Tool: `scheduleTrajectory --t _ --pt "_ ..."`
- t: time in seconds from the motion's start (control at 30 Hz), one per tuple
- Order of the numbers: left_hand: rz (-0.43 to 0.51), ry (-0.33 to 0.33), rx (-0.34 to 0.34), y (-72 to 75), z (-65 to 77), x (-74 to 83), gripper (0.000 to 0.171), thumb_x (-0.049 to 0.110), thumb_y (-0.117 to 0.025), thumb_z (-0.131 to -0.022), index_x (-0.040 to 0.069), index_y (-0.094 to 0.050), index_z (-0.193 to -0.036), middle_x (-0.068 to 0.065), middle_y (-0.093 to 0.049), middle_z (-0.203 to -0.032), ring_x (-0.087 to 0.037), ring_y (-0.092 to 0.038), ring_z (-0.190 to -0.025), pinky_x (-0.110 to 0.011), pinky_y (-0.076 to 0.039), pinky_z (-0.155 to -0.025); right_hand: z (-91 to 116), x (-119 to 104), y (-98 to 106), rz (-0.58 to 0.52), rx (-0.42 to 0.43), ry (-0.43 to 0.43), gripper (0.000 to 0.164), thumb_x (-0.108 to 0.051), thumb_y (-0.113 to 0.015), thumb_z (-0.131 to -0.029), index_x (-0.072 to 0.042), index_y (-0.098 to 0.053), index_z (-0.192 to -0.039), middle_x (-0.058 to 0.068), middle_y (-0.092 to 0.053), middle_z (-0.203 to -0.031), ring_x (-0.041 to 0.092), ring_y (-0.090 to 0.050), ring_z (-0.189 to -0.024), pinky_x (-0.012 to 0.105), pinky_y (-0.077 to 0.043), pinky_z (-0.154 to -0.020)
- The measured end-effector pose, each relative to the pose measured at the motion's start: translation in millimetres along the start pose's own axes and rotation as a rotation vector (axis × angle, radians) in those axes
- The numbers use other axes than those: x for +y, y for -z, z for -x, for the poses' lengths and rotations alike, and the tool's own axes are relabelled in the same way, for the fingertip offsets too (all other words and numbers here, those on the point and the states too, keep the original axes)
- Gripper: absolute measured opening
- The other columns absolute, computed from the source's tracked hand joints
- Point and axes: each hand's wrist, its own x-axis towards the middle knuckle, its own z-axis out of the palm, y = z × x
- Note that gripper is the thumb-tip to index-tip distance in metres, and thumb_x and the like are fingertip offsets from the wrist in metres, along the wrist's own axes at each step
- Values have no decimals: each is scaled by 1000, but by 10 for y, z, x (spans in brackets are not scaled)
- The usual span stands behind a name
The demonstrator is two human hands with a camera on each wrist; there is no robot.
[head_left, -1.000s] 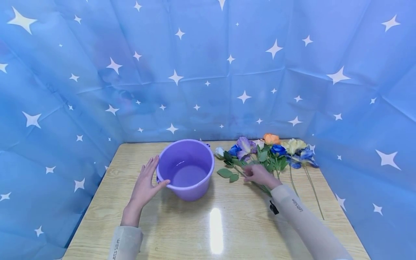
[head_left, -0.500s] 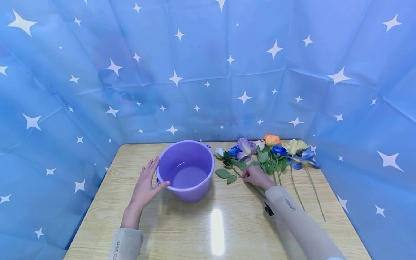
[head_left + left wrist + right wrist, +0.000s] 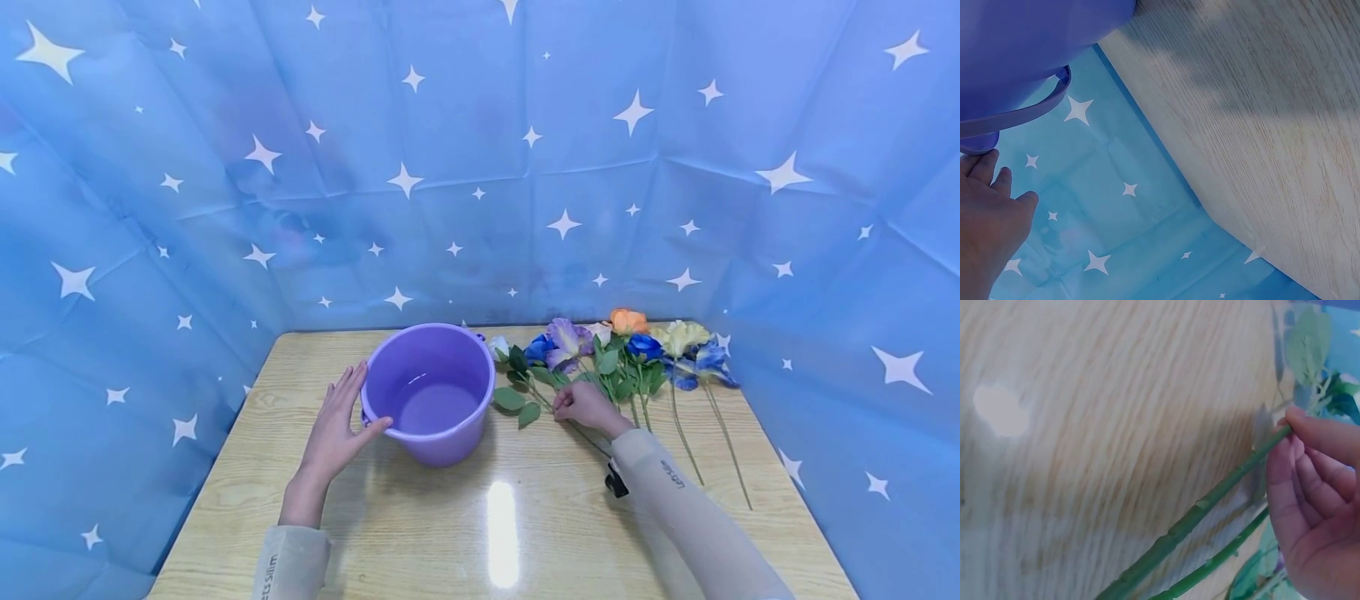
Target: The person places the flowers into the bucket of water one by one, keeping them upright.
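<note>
A purple bucket [image 3: 442,450] stands upright on the table. My left hand [image 3: 337,433] rests against its left side, fingers straight along the outside and thumb on the front rim. In the left wrist view the fingertips of the left hand [image 3: 994,212] touch the bucket just below its handle [image 3: 1019,117]. To the right, my right hand [image 3: 588,407] pinches the green stem [image 3: 1197,509] of a white flower [image 3: 499,347] between thumb and fingers. The bloom lies close beside the bucket, partly hidden by its rim, with leaves [image 3: 510,398] spread below it.
Several more artificial flowers lie at the table's back right: a purple one [image 3: 567,340], an orange one [image 3: 627,321], a blue one [image 3: 643,346] and a pale yellow one [image 3: 679,337]. A blue star-patterned curtain [image 3: 480,150] surrounds the wooden table [image 3: 420,533].
My right hand has moved slightly left, drawing the white flower away from the others toward the bucket. My left hand and the bucket have stayed in place.
</note>
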Motion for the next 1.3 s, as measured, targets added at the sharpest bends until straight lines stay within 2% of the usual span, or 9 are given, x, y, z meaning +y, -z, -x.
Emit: scheduleTrajectory --t 0.13,0.33,0.63,0.77,0.9,1.1,1.3 --pt "0 -1 1 4 1 6 96 48 -74 -83 14 -25 -159 -7 -25 -166 -34 -19 -154 -60 -14 -126 18 -50 3 -39 13 -4 7 -6 -73 -87 -1 -71 -91 9 -71 -83 13 -61 -73 28 -53 -69" --pt "7 5 -3 9 -1 18 96 48 -74 -83 13 -26 -159 -6 -25 -166 -34 -18 -155 -59 -14 -126 -2 -106 27 -67 32 -16 8 -6 -69 -90 -2 -71 -97 6 -71 -86 13 -63 -78 28 -55 -72" --pt "-1 -4 2 -2 -10 3 96 46 -75 -83 10 -27 -158 -7 -25 -166 -35 -19 -154 -62 -15 -125 -46 -154 95 -89 42 43 15 -2 -65 -93 3 -70 -106 9 -71 -91 15 -65 -82 29 -58 -72" --pt "-1 -5 4 -10 -10 -8 96 45 -75 -83 11 -27 -158 -8 -26 -166 -34 -19 -154 -62 -15 -125 -40 -230 147 -103 55 84 13 -1 -67 -92 4 -70 -103 10 -71 -89 15 -65 -80 29 -58 -70" --pt "3 -5 4 -11 -11 -8 96 45 -75 -83 11 -27 -158 -8 -26 -166 -34 -18 -154 -62 -15 -125 -31 -325 198 -116 74 88 8 -2 -68 -91 0 -71 -98 10 -70 -87 14 -64 -78 27 -57 -68" --pt "2 -6 5 -7 -12 -1 96 47 -74 -83 10 -27 -158 -7 -25 -166 -34 -18 -154 -61 -14 -125 6 -480 291 -114 110 100 9 -3 -68 -92 0 -71 -100 11 -70 -89 16 -64 -79 28 -56 -68" --pt "6 -2 4 -3 -6 8 95 47 -74 -83 11 -27 -158 -7 -25 -166 -34 -18 -155 -60 -14 -126 -8 -580 359 -135 137 143 5 -3 -69 -91 -4 -71 -96 13 -70 -88 18 -65 -80 27 -56 -69"
